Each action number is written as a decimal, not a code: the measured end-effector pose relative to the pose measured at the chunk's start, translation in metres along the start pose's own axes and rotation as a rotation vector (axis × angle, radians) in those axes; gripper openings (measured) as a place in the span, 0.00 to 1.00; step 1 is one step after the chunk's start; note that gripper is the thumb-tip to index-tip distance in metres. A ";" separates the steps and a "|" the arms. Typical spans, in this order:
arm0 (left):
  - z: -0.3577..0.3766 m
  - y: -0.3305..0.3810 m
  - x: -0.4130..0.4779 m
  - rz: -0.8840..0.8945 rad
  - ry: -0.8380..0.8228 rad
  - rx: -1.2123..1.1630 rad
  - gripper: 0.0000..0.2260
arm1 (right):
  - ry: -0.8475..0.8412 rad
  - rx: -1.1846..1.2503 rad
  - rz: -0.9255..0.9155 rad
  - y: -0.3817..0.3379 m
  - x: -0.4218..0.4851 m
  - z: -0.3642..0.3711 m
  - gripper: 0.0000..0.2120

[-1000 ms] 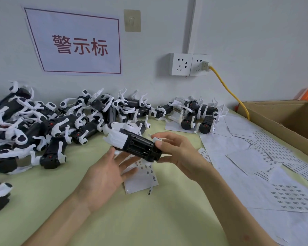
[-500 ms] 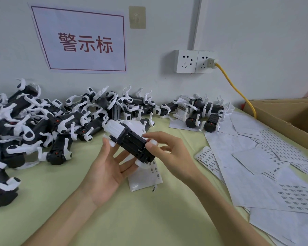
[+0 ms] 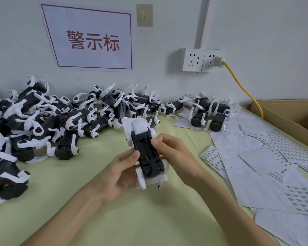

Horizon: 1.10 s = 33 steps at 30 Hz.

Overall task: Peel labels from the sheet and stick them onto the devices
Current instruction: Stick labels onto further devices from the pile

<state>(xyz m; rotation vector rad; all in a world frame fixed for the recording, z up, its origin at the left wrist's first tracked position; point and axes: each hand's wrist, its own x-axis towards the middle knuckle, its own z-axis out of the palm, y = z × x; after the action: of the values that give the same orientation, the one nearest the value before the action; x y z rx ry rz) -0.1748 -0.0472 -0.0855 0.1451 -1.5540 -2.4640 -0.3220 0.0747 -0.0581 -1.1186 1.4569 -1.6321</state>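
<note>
A black-and-white device [image 3: 147, 151] is held above the table in the middle of the view, its black underside facing me and its long axis pointing away. My left hand [image 3: 119, 173] cups it from the left and below, thumb against its side. My right hand [image 3: 174, 153] grips its right side, thumb on the black body. A small label sheet [image 3: 163, 181] lies on the table under the device, mostly hidden. More label sheets [image 3: 213, 158] lie to the right.
A heap of black-and-white devices [image 3: 48, 125] covers the table's left and back. A smaller group [image 3: 208, 110] lies at the back right. Loose white sheets [image 3: 274, 167] cover the right side. A cardboard box [image 3: 292, 118] stands far right. A yellow cable [image 3: 242, 87] runs from the wall socket.
The device has turned from lying crosswise to pointing away from me, underside up. My left hand has closed round its side; before it lay open under the device.
</note>
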 end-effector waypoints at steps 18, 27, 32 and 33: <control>0.008 -0.006 0.005 0.069 0.191 0.038 0.22 | 0.046 -0.103 0.028 0.002 0.000 0.006 0.16; 0.000 -0.001 0.008 0.141 0.295 -0.113 0.17 | 0.043 -0.244 -0.083 0.005 -0.003 0.010 0.22; -0.003 0.003 0.008 0.134 0.335 -0.217 0.12 | 0.138 -0.187 -0.120 0.006 -0.002 0.013 0.21; -0.003 0.004 0.009 0.132 0.338 -0.225 0.13 | 0.163 -0.176 -0.121 0.006 -0.002 0.012 0.20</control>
<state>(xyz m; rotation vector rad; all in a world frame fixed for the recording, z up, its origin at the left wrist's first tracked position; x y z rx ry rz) -0.1819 -0.0538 -0.0834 0.3839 -1.1064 -2.3411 -0.3103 0.0703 -0.0637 -1.2153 1.6936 -1.7392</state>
